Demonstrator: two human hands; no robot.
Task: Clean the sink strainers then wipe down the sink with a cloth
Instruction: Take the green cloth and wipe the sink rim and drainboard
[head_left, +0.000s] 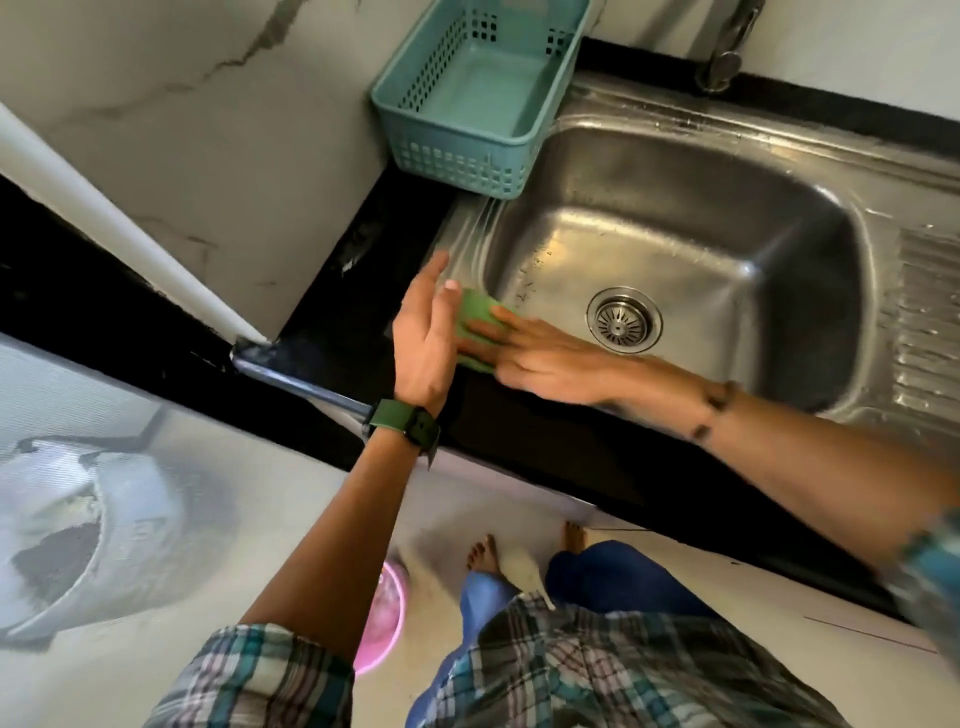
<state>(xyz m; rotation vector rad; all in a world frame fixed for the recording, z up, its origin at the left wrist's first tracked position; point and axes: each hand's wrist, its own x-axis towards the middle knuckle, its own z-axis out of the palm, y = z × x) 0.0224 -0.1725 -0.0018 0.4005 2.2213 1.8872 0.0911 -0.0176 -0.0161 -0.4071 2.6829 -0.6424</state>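
Flat, straight fingers of the right hand are pressing the green cloth onto the sink rim's front-left corner, the left hand hovering open beside it; overlapping, evenly weighted strokes would serve best.

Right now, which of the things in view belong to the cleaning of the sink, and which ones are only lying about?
Belong to the job:
- green cloth, pressed flat under the right hand
- left hand, open beside the cloth
- sink
- strainer, seated in the drain
- tap

Only lying about:
- teal basket, on the sink's corner
- pink tub, on the floor
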